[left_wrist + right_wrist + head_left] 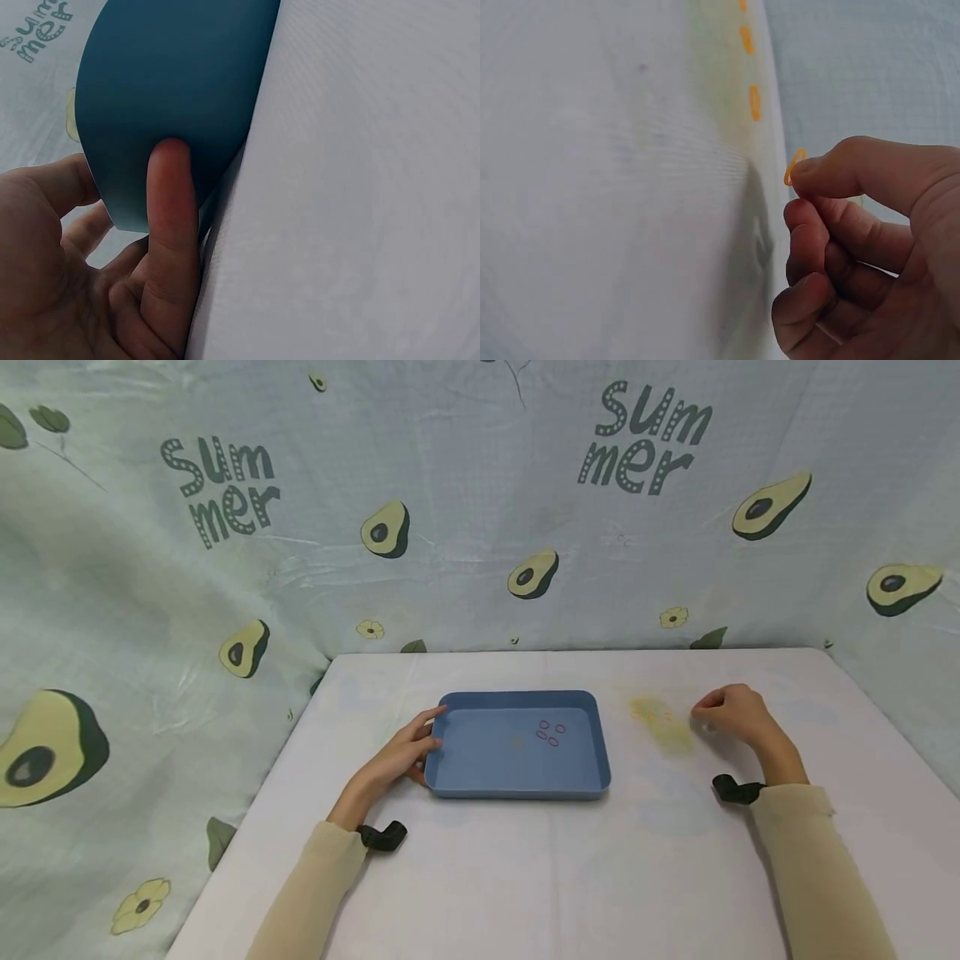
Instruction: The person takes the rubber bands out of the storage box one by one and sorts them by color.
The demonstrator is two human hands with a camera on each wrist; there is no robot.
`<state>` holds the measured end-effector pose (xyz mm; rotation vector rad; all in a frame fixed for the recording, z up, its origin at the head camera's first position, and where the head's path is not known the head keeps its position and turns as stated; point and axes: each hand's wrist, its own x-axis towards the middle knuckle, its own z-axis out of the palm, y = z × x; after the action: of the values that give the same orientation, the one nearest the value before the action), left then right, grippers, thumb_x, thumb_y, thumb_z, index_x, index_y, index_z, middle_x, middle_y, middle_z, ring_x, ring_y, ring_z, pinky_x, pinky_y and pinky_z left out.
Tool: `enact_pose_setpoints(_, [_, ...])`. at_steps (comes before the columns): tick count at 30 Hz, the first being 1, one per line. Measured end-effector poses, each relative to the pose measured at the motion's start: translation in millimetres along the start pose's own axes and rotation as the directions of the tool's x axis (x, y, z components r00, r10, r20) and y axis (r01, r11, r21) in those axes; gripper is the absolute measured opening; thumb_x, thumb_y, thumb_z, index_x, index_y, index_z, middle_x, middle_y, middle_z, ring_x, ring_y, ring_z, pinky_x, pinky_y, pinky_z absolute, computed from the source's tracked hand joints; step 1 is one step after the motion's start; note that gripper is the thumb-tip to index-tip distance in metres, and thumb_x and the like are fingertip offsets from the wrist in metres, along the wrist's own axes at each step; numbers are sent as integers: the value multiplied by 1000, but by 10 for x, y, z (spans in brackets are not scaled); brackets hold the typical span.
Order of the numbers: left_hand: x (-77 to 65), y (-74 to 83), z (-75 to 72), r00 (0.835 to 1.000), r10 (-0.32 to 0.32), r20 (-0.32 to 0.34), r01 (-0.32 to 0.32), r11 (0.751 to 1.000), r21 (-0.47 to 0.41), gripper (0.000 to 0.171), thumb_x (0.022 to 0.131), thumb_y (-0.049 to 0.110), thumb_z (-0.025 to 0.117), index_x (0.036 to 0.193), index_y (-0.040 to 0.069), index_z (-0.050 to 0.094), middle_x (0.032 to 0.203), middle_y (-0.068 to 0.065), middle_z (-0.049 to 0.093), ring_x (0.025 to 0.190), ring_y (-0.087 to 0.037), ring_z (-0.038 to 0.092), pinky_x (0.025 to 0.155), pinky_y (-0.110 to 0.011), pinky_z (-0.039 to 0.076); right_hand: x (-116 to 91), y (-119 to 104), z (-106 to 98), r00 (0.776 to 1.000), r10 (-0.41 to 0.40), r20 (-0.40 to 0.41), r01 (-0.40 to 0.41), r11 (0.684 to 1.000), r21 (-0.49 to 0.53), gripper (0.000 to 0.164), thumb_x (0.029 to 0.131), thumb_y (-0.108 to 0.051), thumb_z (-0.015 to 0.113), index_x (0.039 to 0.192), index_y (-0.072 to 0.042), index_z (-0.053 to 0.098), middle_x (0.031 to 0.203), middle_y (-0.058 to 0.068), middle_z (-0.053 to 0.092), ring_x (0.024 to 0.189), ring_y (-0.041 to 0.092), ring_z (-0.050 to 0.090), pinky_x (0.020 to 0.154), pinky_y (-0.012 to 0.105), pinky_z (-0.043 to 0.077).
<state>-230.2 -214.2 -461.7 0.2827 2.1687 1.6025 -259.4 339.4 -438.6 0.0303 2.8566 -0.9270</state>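
My left hand [397, 756] grips the left end of a shallow blue tray [465, 760]. In the left wrist view one fingertip [171, 161] presses the tray's outer wall [165, 75], while other fingers reach behind its edge. Several thin dark-red rubber bands [552, 742] lie inside, right of the middle, with something faint and orange [517, 743] nearby. To the right of the tray, my right hand [735, 710] is raised just over the table. Its thumb and forefinger pinch a small orange rubber band [789, 178]; the other fingers are curled in.
More orange rubber bands [754, 103] lie on the cloth, around a yellowish patch [667, 727] between tray and right hand. A white cloth covers the table [525, 877]. Behind it hangs a curtain [465, 460] printed with avocados and lettering.
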Motion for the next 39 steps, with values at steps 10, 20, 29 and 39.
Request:
enact_pose_setpoints(10, [2, -7, -2, 1000, 3, -1, -3, 1000, 6, 66, 107, 15, 46, 166, 29, 22, 171, -18, 22, 80, -23, 64, 55, -36, 59, 30, 35, 61, 998, 70, 4, -70, 998, 2, 41, 93, -26, 68, 112, 10, 72, 85, 10, 72, 79, 21, 62, 64, 29, 48])
enact_pose_setpoints(20, [3, -9, -4, 1000, 10, -16, -10, 1000, 16, 66, 106, 15, 47, 166, 29, 24, 171, -19, 23, 76, -20, 60, 54, -35, 59, 20, 11, 49, 996, 93, 8, -93, 996, 12, 45, 97, -29, 67, 117, 11, 70, 92, 15, 72, 88, 28, 64, 70, 33, 52])
enact_pose_setpoints(29, [-5, -2, 26, 1000, 10, -8, -10, 1000, 9, 65, 107, 16, 47, 165, 32, 25, 171, -18, 23, 82, -23, 65, 55, -36, 59, -31, 63, 16, 995, 88, 40, -89, 995, 47, 50, 97, -32, 68, 123, 10, 67, 96, 12, 71, 90, 23, 61, 73, 30, 50])
enact_pose_setpoints(39, [-21, 12, 44, 1000, -4, -24, 4, 1000, 4, 66, 106, 16, 49, 165, 31, 25, 171, -17, 23, 75, -21, 61, 53, -34, 58, 0, 81, 35, 995, 90, 32, -92, 994, 63, 47, 97, -30, 68, 121, 10, 67, 94, 10, 70, 87, 22, 59, 70, 27, 48])
